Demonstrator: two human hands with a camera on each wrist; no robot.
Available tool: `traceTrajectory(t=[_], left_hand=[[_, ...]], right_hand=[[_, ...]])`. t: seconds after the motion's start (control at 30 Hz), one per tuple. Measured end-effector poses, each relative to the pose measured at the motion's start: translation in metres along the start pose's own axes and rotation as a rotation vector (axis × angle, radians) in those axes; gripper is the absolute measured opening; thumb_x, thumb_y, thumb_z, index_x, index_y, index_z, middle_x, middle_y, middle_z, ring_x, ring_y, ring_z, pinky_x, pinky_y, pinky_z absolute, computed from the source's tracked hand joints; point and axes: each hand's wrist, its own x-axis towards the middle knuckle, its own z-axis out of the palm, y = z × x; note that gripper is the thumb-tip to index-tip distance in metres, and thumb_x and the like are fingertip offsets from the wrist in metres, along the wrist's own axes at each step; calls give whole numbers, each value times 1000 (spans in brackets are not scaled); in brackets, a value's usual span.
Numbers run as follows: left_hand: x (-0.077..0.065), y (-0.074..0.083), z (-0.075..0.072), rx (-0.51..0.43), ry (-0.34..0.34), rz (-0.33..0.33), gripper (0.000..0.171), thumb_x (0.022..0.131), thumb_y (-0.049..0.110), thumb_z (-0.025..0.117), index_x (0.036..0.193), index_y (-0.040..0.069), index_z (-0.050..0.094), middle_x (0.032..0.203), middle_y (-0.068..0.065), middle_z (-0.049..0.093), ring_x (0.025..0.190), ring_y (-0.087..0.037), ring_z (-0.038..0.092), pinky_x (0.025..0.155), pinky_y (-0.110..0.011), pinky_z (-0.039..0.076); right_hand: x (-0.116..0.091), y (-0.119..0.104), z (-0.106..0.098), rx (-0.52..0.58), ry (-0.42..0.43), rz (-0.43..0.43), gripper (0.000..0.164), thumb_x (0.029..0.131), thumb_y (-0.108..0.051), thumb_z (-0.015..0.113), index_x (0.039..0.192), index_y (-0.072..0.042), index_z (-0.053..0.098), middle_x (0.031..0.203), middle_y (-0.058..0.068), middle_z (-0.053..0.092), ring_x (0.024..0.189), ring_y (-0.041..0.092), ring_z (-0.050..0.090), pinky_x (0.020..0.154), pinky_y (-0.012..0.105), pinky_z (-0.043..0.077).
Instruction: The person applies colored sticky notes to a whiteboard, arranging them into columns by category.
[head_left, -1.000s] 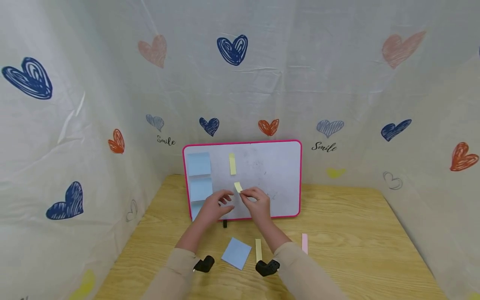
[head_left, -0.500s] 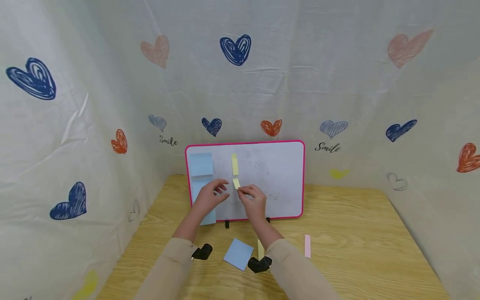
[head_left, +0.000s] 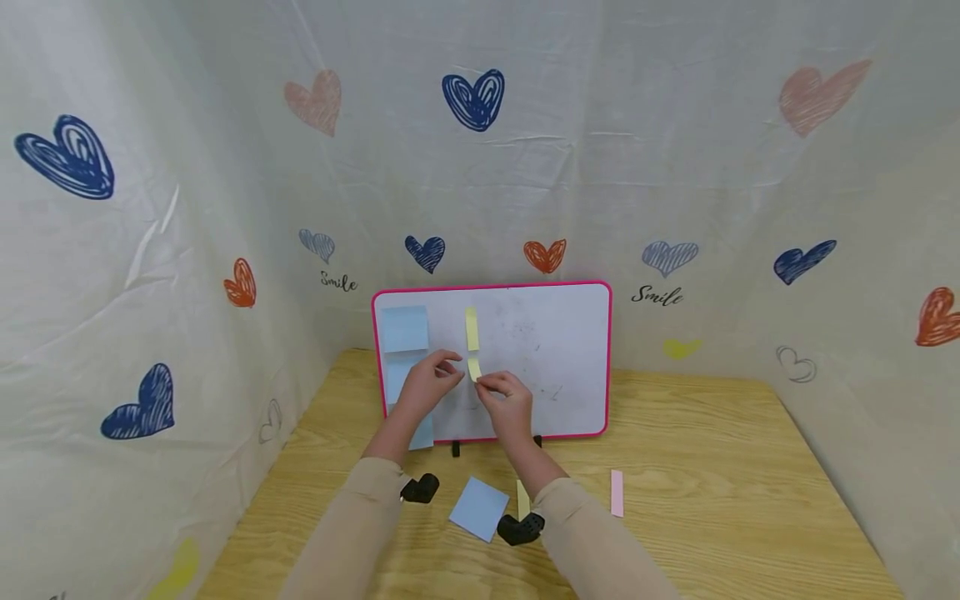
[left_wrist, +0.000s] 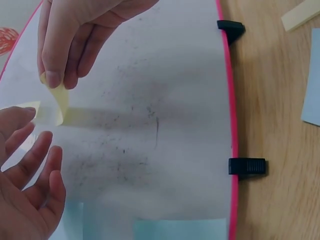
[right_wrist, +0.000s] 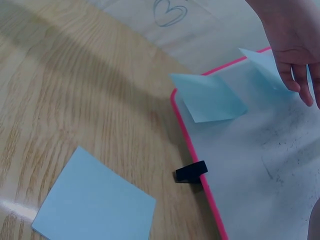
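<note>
A whiteboard [head_left: 562, 350] with a pink rim leans upright against the curtain. My right hand [head_left: 512, 408] pinches the lower end of a yellow sticky strip [head_left: 473, 367] between thumb and fingers. In the left wrist view this yellow strip [left_wrist: 61, 102] curls and casts a shadow on the board. Just above it, another yellow strip [head_left: 472, 329] is stuck to the board. My left hand [head_left: 427, 387] hovers left of the pinched strip, fingers loosely bent and holding nothing. It partly covers the blue sticky notes [head_left: 405, 328] in the board's left column.
On the wooden table [head_left: 697, 467] lie a blue sticky pad [head_left: 478, 508], a yellow strip pad [head_left: 522, 498] partly behind the right wrist camera, and a pink strip [head_left: 617, 493]. Black clip feet [left_wrist: 247, 166] hold the board's lower edge. Lower blue notes [right_wrist: 210, 97] stick outward.
My right hand has raised the yellow strip slightly, closer beneath the upper strip. My left hand has moved up, uncovering more of the lowest blue note.
</note>
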Motion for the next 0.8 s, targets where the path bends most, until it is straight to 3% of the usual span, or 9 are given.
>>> traceTrajectory(t=[0.23,0.43,0.8], left_hand=[[9,-2,7,7,-4,-35,26,91,20,70,116,13,67,96,-5,64,93,-24,60,76,-38,52],[13,-2,11,22,-21,-22,26,91,21,69,116,13,67,90,-3,62,86,-21,58,72,-37,50],[16,-4,13,57,-27,-37,27,91,22,69,117,14,68,88,-2,61,76,-19,53,68,-34,45]], right_hand=[[-1,1,0,-5,-25,16,6,82,-3,78,87,-3,79,88,1,68,82,18,68,67,26,55],[-1,1,0,-14,-37,3,5,82,-4,78,87,-2,79,88,2,68,81,18,68,66,26,55],[-2,3,-2,-34,-71,59,5,82,-5,77,87,-4,79,89,-1,69,90,19,64,69,26,55]])
